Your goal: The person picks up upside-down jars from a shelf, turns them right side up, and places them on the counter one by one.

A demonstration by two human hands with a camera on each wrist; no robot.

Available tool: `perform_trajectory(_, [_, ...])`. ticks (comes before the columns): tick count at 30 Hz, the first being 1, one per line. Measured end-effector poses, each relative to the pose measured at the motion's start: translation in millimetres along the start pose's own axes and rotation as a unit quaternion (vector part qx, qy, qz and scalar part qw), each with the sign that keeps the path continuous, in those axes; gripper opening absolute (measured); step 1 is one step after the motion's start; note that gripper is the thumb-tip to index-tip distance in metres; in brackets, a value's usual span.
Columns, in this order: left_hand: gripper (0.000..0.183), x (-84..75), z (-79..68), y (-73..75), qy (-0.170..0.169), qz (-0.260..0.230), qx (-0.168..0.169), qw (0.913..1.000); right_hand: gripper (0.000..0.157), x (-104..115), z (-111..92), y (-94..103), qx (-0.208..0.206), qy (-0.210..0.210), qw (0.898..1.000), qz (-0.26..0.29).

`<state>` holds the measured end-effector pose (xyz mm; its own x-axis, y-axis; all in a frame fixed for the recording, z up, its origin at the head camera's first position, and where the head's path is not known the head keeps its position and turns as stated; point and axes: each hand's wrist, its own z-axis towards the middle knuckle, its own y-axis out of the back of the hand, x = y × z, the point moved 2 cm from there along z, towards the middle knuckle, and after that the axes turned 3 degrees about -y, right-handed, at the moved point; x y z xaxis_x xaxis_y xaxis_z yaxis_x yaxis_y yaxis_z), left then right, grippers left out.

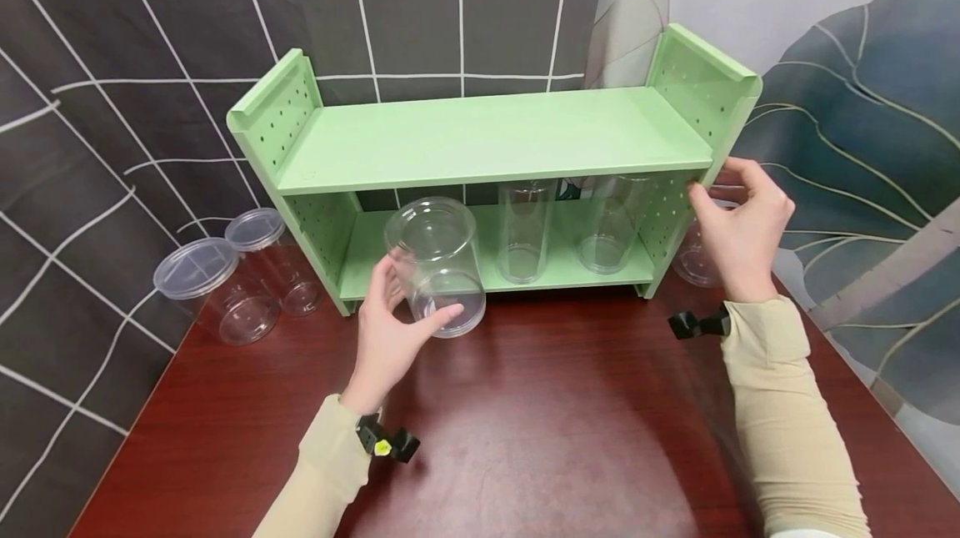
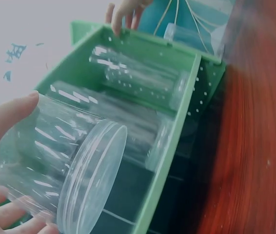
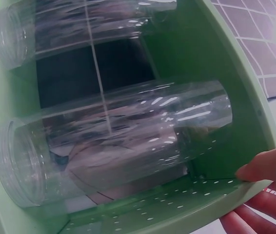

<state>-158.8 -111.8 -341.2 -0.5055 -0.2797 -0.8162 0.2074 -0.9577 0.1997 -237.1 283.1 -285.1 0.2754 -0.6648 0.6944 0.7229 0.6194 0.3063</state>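
Hands (image 1: 386,329) gripping jar (image 1: 438,246) and shelf (image 1: 487,138), leftmost jars (image 1: 228,296) in head view only

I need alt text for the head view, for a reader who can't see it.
A left hand holds a clear jar before the lower level of a green shelf, while the right hand grips the shelf's right side. Two clear containers stand on that level; on the reddish-brown table, two lidded containers stand left of the shelf and another container right of it.
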Motion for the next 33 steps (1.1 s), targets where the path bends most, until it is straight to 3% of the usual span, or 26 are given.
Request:
perform_trajectory(5, [0.081,-13.1,-5.5,-2.1,-0.014,-0.006,0.013,0.9998,0.031,1,-3,0.7,0.012,-0.023,1.0,0.001])
perform_trajectory(9, [0.081,-19.8,-9.7,-5.0,-0.021,-0.017,0.027,0.9993,0.048,9,-12,3.2,0.051,-0.048,0.997,0.013])
perform_trajectory(13, [0.082,-24.5,-12.6,-8.4,-0.025,-0.022,0.04,0.9986,0.065,33,-30,8.2,0.051,-0.011,0.998,0.046])
perform_trajectory(17, [0.084,-18.7,-13.5,-13.6,-0.031,-0.023,0.054,0.9978,0.063,70,-48,16.0,0.025,0.037,0.993,0.109])
perform_trajectory(20, [0.088,-9.4,-14.2,-18.1,-0.036,-0.021,0.064,0.9971,0.06,91,-61,18.5,0.052,0.071,0.984,0.157])
perform_trajectory(22, [0.09,-4.6,-15.0,-21.0,-0.037,-0.023,0.07,0.9966,0.062,99,-68,17.2,0.104,0.094,0.974,0.179])
perform_trajectory(24, [0.091,-6.3,-15.8,-23.0,-0.037,-0.025,0.076,0.9961,0.069,103,-76,13.3,0.182,0.116,0.958,0.191])
perform_trajectory(29, [0.088,-27.0,-18.4,-26.3,-0.039,-0.028,0.094,0.9944,0.09,100,-100,-7.0,0.371,0.158,0.897,0.182])
perform_trajectory(33, [0.085,-45.0,-22.3,-29.6,-0.056,-0.038,0.109,0.9918,0.103,91,-125,-29.2,0.468,0.144,0.853,0.181])
